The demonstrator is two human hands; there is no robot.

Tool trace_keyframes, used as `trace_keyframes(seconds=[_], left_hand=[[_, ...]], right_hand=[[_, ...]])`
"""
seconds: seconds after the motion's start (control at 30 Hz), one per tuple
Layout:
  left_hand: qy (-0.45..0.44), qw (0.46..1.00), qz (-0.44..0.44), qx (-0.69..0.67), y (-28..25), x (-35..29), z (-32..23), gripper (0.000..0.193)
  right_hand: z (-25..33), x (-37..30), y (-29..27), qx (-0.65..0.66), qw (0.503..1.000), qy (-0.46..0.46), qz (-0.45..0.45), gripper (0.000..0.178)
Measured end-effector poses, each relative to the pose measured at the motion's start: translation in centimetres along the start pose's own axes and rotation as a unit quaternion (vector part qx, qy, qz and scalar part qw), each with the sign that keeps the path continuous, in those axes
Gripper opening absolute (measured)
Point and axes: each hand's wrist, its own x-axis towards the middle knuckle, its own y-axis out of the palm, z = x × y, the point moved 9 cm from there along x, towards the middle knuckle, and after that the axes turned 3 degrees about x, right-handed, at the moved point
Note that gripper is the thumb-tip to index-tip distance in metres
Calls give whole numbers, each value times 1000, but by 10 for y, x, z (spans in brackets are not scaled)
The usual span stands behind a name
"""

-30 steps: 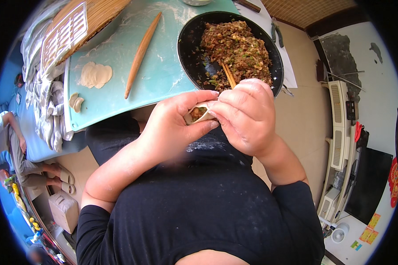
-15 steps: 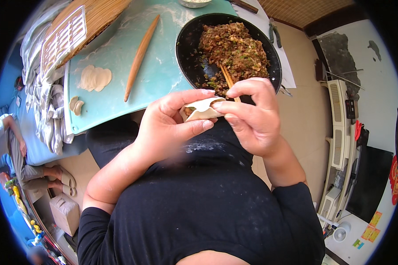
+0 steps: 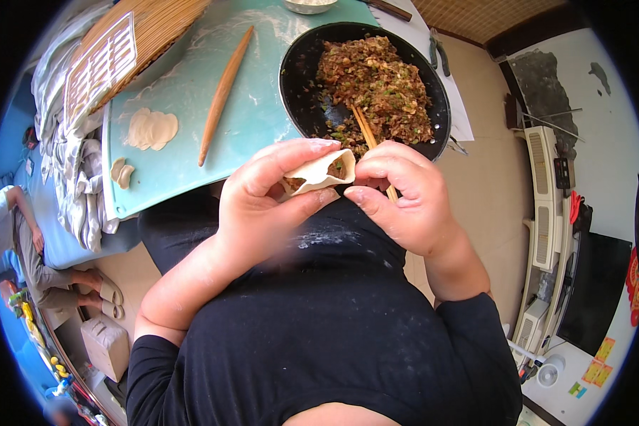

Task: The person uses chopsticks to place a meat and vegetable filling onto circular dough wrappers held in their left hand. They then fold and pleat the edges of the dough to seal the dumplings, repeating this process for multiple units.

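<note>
My left hand (image 3: 259,188) is closed around a dumpling (image 3: 319,171), a folded pale wrapper pinched together at the middle. Brown filling shows through gaps at both of its ends. My right hand (image 3: 408,195) is beside the dumpling's right end, thumb and forefinger apart and close to the wrapper's edge; whether they touch it is hard to tell. Beyond my hands sits a black pan (image 3: 291,96) holding chopped brown-and-green filling (image 3: 376,78). A pair of wooden chopsticks (image 3: 364,126) leans in it, partly behind my right hand.
A teal mat (image 3: 170,167), dusted with flour, carries a wooden rolling pin (image 3: 224,99), overlapping round wrappers (image 3: 151,129) and small dough pieces (image 3: 121,172). A woven tray (image 3: 156,35) lies far left, and a bowl (image 3: 310,6) at the back. Another person (image 3: 32,238) sits at left.
My right fingers have come off the dumpling's right end and spread apart. That end now gapes, showing filling. The dumpling has tilted slightly in my left hand.
</note>
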Motion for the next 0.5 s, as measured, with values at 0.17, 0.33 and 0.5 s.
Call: trace_keyframes(seconds=[0.17, 0.33, 0.5], left_hand=[[45, 990, 55, 124, 2, -2, -8, 48], [65, 983, 59, 163, 4, -2, -12, 47], [22, 996, 47, 67, 1, -3, -4, 45]], right_hand=[[14, 3, 3, -104, 991, -82, -1, 14], [23, 2, 7, -135, 980, -143, -22, 15], [9, 3, 3, -71, 990, -121, 14, 17]])
